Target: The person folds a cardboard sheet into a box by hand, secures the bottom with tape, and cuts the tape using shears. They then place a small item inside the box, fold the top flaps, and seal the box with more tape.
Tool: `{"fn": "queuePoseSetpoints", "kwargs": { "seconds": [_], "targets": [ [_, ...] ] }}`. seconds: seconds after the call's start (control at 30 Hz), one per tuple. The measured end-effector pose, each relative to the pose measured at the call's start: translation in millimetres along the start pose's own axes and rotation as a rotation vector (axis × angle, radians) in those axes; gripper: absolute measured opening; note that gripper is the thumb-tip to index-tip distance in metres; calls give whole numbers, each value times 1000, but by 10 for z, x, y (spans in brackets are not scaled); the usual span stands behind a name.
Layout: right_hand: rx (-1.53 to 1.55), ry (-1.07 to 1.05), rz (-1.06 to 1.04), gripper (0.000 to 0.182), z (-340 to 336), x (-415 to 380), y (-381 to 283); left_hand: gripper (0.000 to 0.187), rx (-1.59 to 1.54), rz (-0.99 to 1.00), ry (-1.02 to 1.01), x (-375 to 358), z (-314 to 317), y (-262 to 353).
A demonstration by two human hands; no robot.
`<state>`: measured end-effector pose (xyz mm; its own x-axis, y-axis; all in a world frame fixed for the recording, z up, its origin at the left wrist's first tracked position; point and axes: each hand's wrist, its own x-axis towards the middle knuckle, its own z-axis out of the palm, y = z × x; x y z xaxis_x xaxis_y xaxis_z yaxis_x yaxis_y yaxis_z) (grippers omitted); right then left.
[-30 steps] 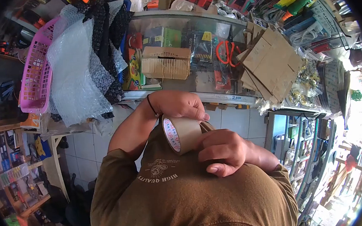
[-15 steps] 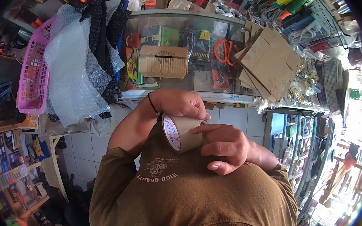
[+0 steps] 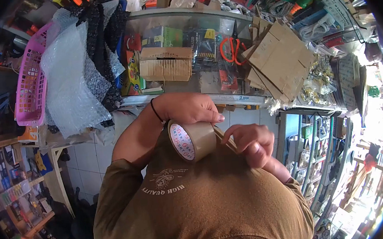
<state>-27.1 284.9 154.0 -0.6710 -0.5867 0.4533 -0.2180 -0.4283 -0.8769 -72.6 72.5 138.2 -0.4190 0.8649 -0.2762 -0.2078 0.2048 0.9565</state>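
A roll of brown packing tape point(image 3: 193, 140) sits in front of my chest, just above the print on my brown shirt point(image 3: 195, 210). My left hand point(image 3: 187, 108), a black band on its wrist, grips the roll from above. My right hand point(image 3: 252, 143) is to the right of the roll, its fingertips pinched on the free end of the tape point(image 3: 226, 137). A short brown strip runs from the roll to those fingers.
Ahead is a glass display counter point(image 3: 237, 98) with a small cardboard box point(image 3: 166, 63) and flattened cardboard sheets point(image 3: 282, 61) on it. Bubble wrap point(image 3: 67, 80) and a pink basket point(image 3: 30, 85) lie at the left. Shelves of goods stand on the right.
My right hand has left the side of the roll and moved right, drawing a short strip of tape off it. The roll has tilted slightly in my left hand.
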Motion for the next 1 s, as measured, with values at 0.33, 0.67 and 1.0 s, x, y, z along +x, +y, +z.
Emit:
{"fn": "queuePoseSetpoints", "kwargs": {
  "seconds": [0.33,0.67,1.0],
  "targets": [
    [344,218,826,15,-100,-281,29,37,296,-70,163,100,97,423],
    [201,-218,514,27,-125,-310,154,36,239,-96,-9,198,40,540],
    [372,-118,598,30,-44,-296,116,36,44,-117,51,133,26,443]
  ]
}}
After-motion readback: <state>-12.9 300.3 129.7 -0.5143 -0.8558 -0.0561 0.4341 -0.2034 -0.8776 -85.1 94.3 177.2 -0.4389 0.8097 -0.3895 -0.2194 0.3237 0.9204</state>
